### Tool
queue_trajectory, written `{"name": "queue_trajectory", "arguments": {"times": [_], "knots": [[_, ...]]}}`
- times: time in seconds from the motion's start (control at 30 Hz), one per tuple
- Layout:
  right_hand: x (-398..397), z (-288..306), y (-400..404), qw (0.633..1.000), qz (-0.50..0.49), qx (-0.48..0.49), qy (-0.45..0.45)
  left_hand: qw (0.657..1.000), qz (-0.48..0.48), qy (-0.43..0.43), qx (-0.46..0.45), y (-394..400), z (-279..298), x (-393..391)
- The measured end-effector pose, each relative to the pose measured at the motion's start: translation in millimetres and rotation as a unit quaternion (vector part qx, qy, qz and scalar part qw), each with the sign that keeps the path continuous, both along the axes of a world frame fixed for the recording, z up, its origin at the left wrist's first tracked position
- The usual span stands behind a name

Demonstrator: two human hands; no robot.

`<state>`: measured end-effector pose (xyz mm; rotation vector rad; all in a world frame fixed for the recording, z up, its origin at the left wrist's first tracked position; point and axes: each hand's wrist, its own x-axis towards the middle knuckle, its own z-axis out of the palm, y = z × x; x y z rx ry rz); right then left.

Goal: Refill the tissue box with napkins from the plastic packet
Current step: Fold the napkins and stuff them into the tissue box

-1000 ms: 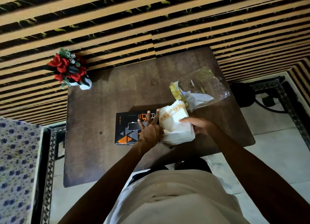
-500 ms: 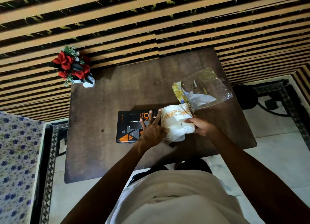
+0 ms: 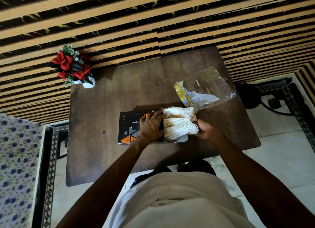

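A black tissue box (image 3: pixel 127 128) with orange triangles lies flat on the dark wooden table (image 3: pixel 105 156). My left hand (image 3: pixel 151 127) rests flat on top of the box, holding it down. My right hand (image 3: pixel 207 131) grips a thick folded stack of white napkins (image 3: pixel 179 125) at the box's right end, where the stack's left edge meets the box; I cannot tell how far it reaches inside. The clear plastic packet (image 3: pixel 207 87) with a yellow edge lies behind, to the right, with a few napkins left in it.
A white vase of red flowers (image 3: pixel 73 68) stands at the table's far left corner. A striped wall runs behind the table. A flower-print cloth (image 3: pixel 15 168) lies at the left, and a dark stool base (image 3: pixel 250 96) sits at the right.
The napkin stack has been lowered and pressed leftwards against the box's right end. My left hand has flattened onto the box top. My right hand has followed behind the stack.
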<state>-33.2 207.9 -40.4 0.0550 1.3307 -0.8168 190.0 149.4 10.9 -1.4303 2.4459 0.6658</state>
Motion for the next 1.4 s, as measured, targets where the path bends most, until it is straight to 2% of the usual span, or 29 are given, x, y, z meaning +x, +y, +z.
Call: {"name": "queue_trajectory", "arguments": {"times": [0.1,0.17,0.3,0.37,0.53,0.73,0.93,1.07,1.2,1.27,1.4], "knots": [[11,5,-4,0.984,0.116,-0.002,0.136,1.000,0.007,0.011,0.012,-2,-2,2],[14,3,-6,0.965,0.149,-0.008,0.214,1.000,-0.007,0.025,0.017,-1,-3,3],[14,-2,-9,0.960,0.216,-0.028,0.174,0.998,-0.030,0.044,0.042,3,-2,8],[11,-15,-10,0.955,0.223,-0.037,0.193,0.998,-0.040,0.030,0.035,5,-3,9],[24,-7,-12,0.951,0.162,-0.045,0.261,0.998,-0.069,-0.008,0.002,20,-6,7],[27,-15,-8,0.959,0.124,-0.037,0.253,0.996,-0.060,-0.058,-0.015,34,-10,-5],[19,-9,0,0.950,0.230,-0.073,0.197,0.996,-0.081,-0.036,-0.004,32,-11,3],[23,-9,-3,0.913,0.264,-0.120,0.286,0.999,-0.030,-0.037,-0.005,37,-12,-5],[24,-15,2,0.890,0.261,-0.104,0.358,1.000,0.009,0.009,0.000,40,-11,-8],[25,-12,5,0.893,0.256,-0.097,0.356,1.000,-0.002,0.020,0.004,40,-14,-5],[22,-11,7,0.923,0.236,-0.079,0.292,0.998,-0.057,0.014,0.024,33,-16,8]]}}
